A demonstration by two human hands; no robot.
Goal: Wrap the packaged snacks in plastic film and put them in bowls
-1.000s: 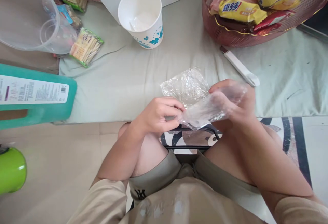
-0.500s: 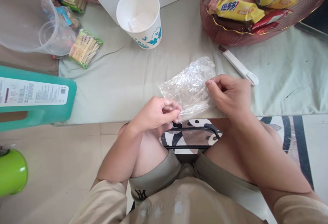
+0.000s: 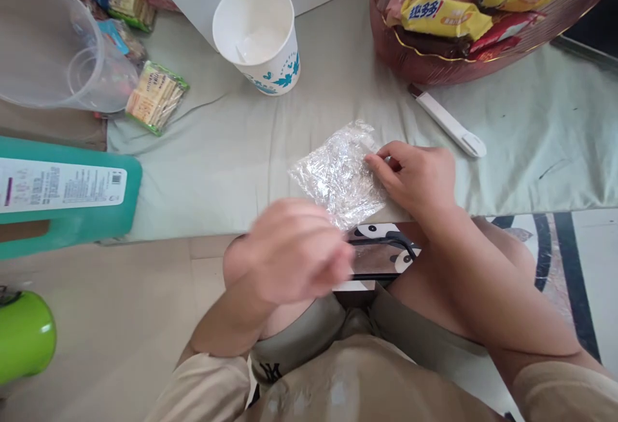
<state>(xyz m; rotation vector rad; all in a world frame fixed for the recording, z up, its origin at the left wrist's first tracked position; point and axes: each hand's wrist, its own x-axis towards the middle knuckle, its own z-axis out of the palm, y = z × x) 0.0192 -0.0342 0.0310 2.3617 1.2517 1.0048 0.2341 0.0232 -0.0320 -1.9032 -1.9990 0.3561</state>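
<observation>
Cup (image 3: 261, 39) and bowl (image 3: 410, 65) stand beyond film (image 3: 335, 177) the right hand (image 3: 418, 174) pinches; left hand (image 3: 297, 248) blurred, grip unclear.

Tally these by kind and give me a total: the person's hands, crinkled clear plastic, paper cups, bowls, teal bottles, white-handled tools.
Hands: 2 (left hand, right hand)
Crinkled clear plastic: 1 patch; how many layers, I cannot tell
Paper cup: 1
Bowl: 1
Teal bottle: 1
White-handled tool: 1
Total: 7
</observation>
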